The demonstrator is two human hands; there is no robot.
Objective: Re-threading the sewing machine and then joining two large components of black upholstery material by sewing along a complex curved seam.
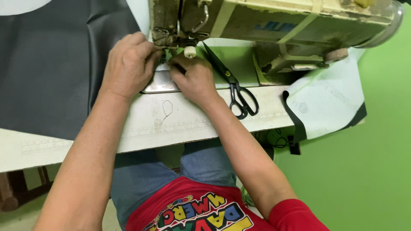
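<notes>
Two hands: both work at the needle area under the head of the worn cream-coloured industrial sewing machine [274, 25], close together, almost touching.
Dark sheet: a large dark grey vinyl-like sheet [47, 64] lies to the left of the left hand, draped over the table edge; its weight hanging there could, in my judgement, drag on anything fed under the foot.
Left hand: the left hand [128, 64] is curled, fingertips bunched at the needle bar; whether it pinches a thread I cannot tell, since the fingers hide it.
Metal plate: the shiny steel bed plate [160, 83] sits directly under and between the hands.
Right hand: the right hand [195, 79] is closed in a loose fist, thumb and fingertips pressed toward the same spot just below a small white round knob [189, 51]; what it grips is hidden.
Risk: fingers sit right beside the needle, so a turn of the machine could prick them; that is a judgement, as no pedal shows.
Loose thread: a thin curl of thread [167, 108] lies on the pale wooden table top [180, 124], just nearer the body than the hands.
Scissors: long black-handled tailor's shears [233, 83] lie just right of the right hand, blades pointing under the machine; a sweep of the forearm could knock them.
White sheet: a white backing sheet with black edging [325, 102] hangs well to the right, off the table corner.
</notes>
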